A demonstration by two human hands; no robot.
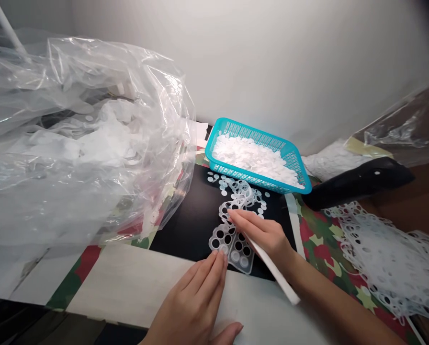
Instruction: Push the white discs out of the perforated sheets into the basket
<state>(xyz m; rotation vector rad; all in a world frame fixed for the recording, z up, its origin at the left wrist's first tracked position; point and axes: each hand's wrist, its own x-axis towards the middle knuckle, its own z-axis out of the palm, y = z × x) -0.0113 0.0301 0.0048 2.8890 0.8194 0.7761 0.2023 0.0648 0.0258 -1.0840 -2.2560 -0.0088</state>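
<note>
"What lay furthest left?"

"A plastic bag (74,143), bunched up beside a black mat (186,225)."

"And the left hand (193,302)?"

"Flat, fingers straight and together, tips resting on a perforated strip (232,244), not gripping. The strip lay on the mat, its long axis running from the near end up toward a blue basket (254,132) of white discs (254,158)."

"The right hand (261,235)?"

"It reached in from the right, fingers stretched over the strip, and held a white stick (275,273) pointing down and right, past the mat."

"Further right?"

"A heap of perforated sheet (383,258)."
</note>
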